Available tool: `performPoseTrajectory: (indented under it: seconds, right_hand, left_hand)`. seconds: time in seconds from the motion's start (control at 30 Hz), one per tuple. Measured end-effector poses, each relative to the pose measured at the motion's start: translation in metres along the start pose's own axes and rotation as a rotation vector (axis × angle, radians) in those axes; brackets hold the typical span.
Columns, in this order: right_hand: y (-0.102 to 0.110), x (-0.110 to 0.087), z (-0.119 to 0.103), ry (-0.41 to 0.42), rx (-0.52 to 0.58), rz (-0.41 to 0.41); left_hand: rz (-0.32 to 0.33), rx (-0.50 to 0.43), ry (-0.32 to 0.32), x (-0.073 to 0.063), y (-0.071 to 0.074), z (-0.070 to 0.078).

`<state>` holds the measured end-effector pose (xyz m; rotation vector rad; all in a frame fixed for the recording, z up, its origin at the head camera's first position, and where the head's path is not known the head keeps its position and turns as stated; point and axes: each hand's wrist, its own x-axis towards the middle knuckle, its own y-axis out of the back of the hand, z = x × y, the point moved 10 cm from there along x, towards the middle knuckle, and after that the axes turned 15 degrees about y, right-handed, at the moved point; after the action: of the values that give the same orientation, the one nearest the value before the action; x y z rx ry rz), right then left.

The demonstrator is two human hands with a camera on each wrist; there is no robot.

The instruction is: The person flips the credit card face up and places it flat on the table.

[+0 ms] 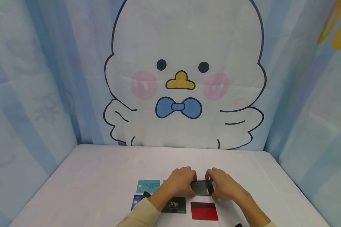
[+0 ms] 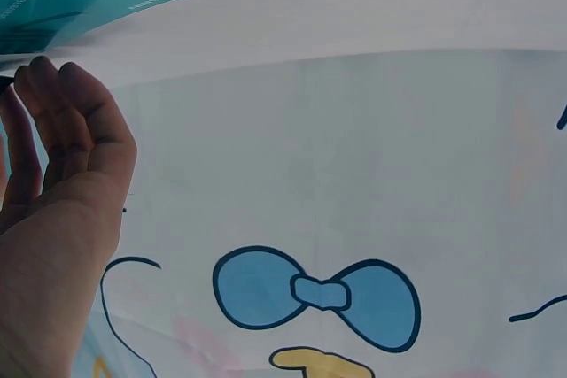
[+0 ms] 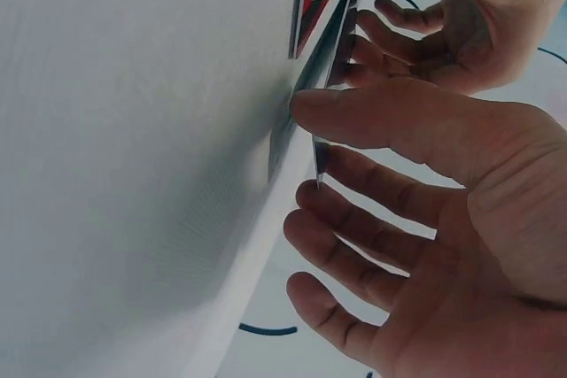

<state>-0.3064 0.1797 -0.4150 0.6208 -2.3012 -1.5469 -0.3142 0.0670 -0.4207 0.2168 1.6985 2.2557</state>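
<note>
Pinching a glossy dark grey rectangular card (image 1: 202, 188) at both short ends! Gripped at one end between thumb and fingers of the left hand (image 1: 182, 180), at the other just the same by the right hand (image 1: 223, 183). Poised squarely between the two, on or just above the white tabletop (image 1: 102, 176); can't tell which. Spot, just nearer, a red rectangular card with a dark stripe (image 1: 204, 213). Look left for a black "Vip" card (image 1: 176, 205), a teal "VIP" card (image 1: 148, 186) farther out, and a partly hidden blue card (image 1: 136, 200).
</note>
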Motion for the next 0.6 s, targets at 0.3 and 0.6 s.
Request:
performPoseTrajectory:
  seconds: [0.3, 0.6]
  right_hand:
    - [0.005, -0.001, 0.001, -0.008, 0.035, 0.014]
    - [0.008, -0.001, 0.006, -0.007, 0.1, 0.023]
  left_hand:
    - [-0.034, 0.019, -0.014, 0.001, 0.001, -0.004]
    - [-0.01, -0.01, -0.048, 0.001, 0.013, -0.004]
